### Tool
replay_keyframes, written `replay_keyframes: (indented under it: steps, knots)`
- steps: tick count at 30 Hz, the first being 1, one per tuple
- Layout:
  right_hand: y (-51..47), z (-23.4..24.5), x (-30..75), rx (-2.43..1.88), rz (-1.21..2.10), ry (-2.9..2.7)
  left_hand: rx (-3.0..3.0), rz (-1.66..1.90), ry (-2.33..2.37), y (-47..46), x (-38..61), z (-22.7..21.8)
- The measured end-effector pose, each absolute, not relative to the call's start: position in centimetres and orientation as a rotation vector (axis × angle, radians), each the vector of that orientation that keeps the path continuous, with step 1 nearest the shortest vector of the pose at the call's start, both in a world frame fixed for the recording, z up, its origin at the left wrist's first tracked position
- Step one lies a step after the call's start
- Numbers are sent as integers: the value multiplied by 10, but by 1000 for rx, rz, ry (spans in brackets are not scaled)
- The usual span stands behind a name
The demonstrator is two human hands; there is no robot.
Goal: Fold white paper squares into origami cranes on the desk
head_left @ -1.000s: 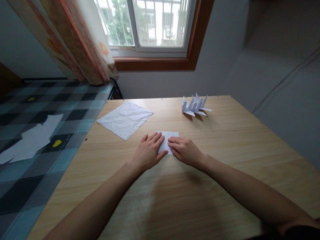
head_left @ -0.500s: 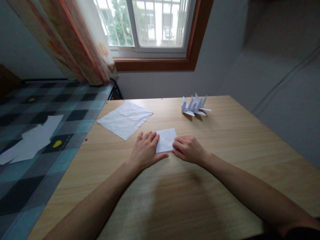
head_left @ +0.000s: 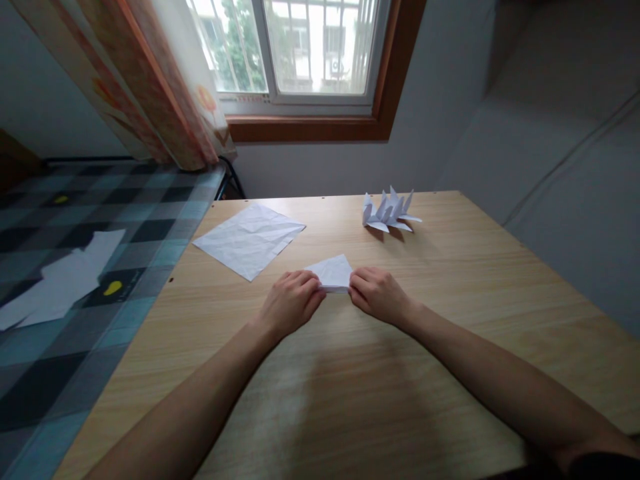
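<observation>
A small folded sheet of white paper (head_left: pixel 334 272) is held between my two hands at the middle of the wooden table, its near edge bent over in a narrow strip. My left hand (head_left: pixel 294 297) pinches the left end of that edge, thumb in front and fingers on top. At the right end, my right hand (head_left: pixel 376 292) grips the paper with curled fingers. Beyond my left hand lies a larger, creased square sheet of white paper (head_left: pixel 250 240), flat with a corner toward me. Several folded white paper cranes (head_left: pixel 391 212) stand in a cluster at the back right.
The wooden table (head_left: pixel 480 293) reaches to the wall under the window (head_left: pixel 310 53). On the left, a bed with a checked cover (head_left: pixel 60 373) adjoins it, with white paper pieces (head_left: pixel 70 283) lying on top. A curtain (head_left: pixel 165 80) hangs above the bed.
My left hand has gone from lying spread on the paper to pinching its near edge. That edge is now folded up, and the paper looks shorter front to back.
</observation>
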State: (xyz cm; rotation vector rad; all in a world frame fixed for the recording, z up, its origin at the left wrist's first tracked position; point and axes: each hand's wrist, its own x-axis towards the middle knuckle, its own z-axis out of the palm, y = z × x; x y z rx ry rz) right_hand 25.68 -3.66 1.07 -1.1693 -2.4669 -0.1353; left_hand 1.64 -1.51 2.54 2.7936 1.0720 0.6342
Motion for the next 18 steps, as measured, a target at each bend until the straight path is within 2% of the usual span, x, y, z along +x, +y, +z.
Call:
replay_keyframes:
  steps: [7,12,18]
  knots:
    - [-36,9,254,-1139,-27,-2386,2674,700,1279,-11,16,20]
    - [-37,9,254,-1017,1,-2392,2889,734,1079,-10,15,18]
    - [-48,16,246,-868,65,-2441,3028,597,982,-14,17,23]
